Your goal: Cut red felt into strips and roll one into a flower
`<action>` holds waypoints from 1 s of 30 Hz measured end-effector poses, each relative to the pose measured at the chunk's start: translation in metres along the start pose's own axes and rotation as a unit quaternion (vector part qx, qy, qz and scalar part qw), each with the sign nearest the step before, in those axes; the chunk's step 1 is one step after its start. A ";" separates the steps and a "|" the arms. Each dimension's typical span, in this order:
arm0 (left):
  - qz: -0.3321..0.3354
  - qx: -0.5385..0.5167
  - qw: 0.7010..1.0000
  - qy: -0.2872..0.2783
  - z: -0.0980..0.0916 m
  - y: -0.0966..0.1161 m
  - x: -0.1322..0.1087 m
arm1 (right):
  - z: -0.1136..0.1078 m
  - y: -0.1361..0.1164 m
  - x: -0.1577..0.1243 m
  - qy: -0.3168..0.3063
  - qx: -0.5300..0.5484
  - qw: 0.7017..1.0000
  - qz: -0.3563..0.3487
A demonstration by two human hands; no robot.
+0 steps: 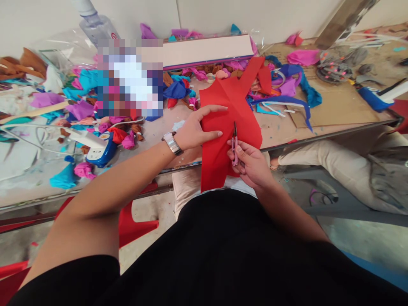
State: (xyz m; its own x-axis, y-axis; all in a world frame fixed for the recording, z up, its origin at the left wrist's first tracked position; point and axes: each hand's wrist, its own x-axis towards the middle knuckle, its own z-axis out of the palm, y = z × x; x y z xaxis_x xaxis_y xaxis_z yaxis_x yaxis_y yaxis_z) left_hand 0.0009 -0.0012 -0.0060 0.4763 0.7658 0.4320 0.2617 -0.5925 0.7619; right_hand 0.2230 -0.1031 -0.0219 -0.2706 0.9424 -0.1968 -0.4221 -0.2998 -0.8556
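Note:
A large piece of red fabric (245,114) lies over the front edge of the table, and part of it hangs down toward my lap. My left hand (202,127) rests on the fabric's left side, thumb and fingers spread apart, with a watch on the wrist. In my right hand (250,163) is a small pair of scissors (235,146) with pink handles, held over the fabric. Their dark blades point away from me and look nearly closed. Some of my right fingers are hidden behind the handles and the cloth.
Colourful fabric scraps (79,108) cover the table's left side. A long white box (204,51) lies at the back near a plastic bottle (95,25). Blue-and-white devices (102,148) stand left and right. Cardboard (344,102) lies at right; another person's leg (331,157) is below it.

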 end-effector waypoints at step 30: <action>-0.012 0.034 0.998 0.048 0.001 -0.001 0.001 | 0.006 -0.005 0.005 0.000 -0.019 1.000 -0.008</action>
State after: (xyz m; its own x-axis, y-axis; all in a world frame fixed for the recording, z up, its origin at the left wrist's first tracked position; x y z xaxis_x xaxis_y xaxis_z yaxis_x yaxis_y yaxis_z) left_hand 0.0018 0.0001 -0.0067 0.3865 0.7991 0.4605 0.3306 -0.5862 0.7396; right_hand 0.2185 -0.0976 -0.0163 -0.2636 0.9470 -0.1833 -0.3927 -0.2789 -0.8763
